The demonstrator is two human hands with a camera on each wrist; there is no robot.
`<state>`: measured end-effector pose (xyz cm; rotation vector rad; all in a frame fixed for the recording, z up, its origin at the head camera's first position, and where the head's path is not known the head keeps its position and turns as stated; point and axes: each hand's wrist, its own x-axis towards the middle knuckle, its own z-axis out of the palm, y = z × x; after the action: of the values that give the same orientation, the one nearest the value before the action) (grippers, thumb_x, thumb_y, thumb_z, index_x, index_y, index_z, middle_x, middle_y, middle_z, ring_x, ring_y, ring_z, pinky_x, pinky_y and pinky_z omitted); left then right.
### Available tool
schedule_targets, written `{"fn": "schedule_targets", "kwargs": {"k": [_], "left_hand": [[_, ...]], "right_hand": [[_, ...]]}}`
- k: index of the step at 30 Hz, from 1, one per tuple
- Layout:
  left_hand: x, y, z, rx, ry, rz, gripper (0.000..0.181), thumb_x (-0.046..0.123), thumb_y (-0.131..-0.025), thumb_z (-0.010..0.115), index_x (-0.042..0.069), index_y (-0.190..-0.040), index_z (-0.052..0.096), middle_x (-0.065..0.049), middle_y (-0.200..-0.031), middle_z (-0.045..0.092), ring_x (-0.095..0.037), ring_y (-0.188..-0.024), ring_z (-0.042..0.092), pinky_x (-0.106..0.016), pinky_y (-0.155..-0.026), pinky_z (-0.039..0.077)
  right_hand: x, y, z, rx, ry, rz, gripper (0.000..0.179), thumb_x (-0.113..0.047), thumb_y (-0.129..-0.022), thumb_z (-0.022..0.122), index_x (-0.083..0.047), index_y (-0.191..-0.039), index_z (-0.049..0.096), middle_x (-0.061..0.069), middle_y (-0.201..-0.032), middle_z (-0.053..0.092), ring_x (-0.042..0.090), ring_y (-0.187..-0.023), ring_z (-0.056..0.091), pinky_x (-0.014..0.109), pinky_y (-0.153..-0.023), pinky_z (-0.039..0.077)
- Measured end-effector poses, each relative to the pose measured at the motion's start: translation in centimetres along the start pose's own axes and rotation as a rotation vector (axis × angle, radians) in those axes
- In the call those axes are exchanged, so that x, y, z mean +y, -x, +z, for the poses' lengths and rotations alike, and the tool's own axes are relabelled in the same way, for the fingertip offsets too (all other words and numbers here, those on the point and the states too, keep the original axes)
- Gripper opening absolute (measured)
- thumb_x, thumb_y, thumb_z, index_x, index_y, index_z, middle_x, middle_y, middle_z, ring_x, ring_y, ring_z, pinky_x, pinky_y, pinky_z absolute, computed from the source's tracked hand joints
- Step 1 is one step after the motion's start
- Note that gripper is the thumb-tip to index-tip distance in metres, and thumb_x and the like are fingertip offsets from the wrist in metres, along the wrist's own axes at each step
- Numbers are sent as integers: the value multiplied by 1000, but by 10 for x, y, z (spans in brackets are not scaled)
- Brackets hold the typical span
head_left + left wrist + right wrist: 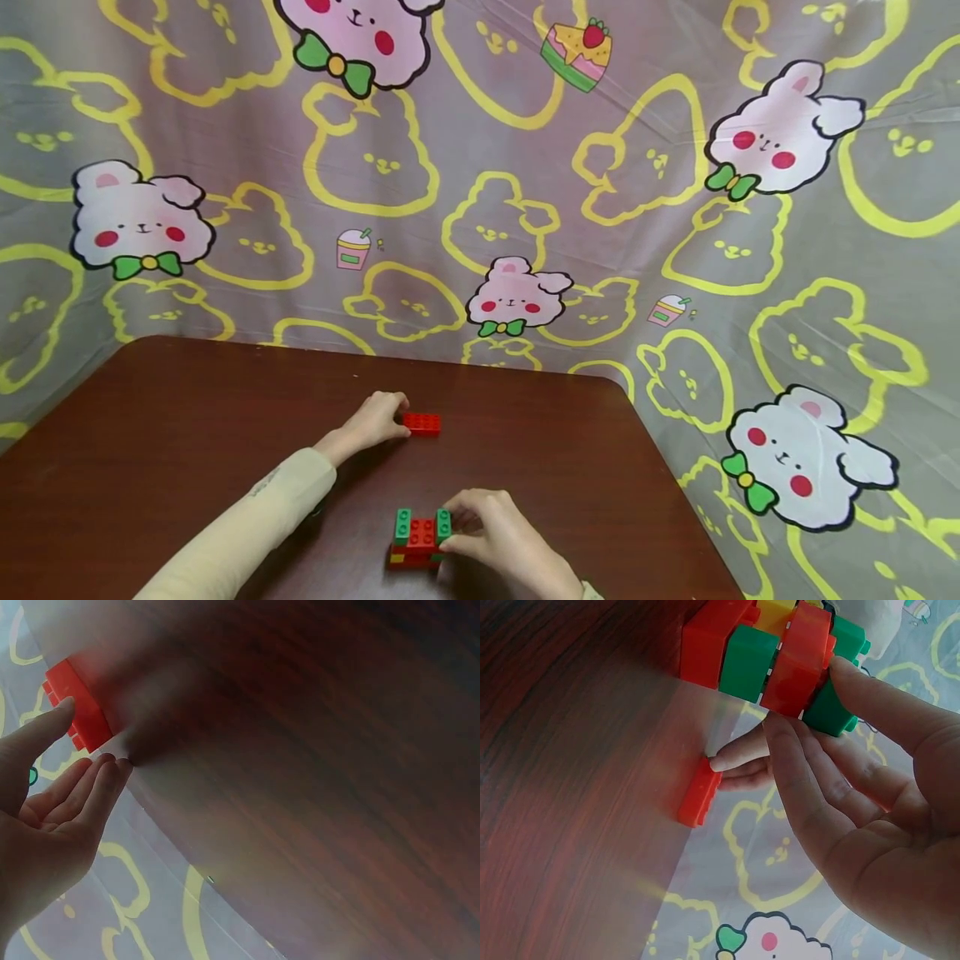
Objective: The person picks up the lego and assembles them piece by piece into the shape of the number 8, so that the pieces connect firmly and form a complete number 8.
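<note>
A red toy building brick [423, 425] with studs on top lies on the table. My left hand [377, 417] reaches to its left end, thumb at the near corner and fingers on the far side. In the left wrist view the thumb overlaps the red brick [81, 705], while the fingers [105, 784] extend past its end. Closer to me stands a brick stack [422, 533] of red, green and yellow pieces, with two green bricks raised at its top ends. My right hand [491, 533] holds its right end. The right wrist view shows thumb and fingers about a green brick [826, 709].
Both hands work over a dark brown wooden table [225, 400]. Behind it and to its right hangs a grey curtain [420, 167] printed with yellow outlines and white bunnies. My left sleeve [247, 525] crosses the table's front left.
</note>
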<state>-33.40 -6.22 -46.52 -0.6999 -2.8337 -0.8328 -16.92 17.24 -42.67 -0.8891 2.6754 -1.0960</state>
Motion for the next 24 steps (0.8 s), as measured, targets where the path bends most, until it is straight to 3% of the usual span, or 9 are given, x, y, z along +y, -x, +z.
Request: {"fn": "schedule_targets", "kwargs": {"k": [16, 24], "left_hand": [[0, -4, 4, -7, -72, 21, 30, 13, -76, 85, -2, -97, 71, -10, -86, 71, -18, -73, 61, -34, -69, 53], [0, -2, 4, -1, -57, 23, 25, 11, -75, 84, -2, -93, 71, -9, -82, 70, -16, -69, 57, -31, -65, 50]], "right_hand": [[1, 1, 0, 2, 2, -5, 24, -17, -83, 80, -8, -103, 70, 2, -94, 74, -1, -82, 66, 14, -72, 55], [2, 1, 2, 4, -3, -8, 25, -17, -83, 80, -8, -104, 70, 2, -94, 74, -1, -82, 66, 14, -72, 54]]}}
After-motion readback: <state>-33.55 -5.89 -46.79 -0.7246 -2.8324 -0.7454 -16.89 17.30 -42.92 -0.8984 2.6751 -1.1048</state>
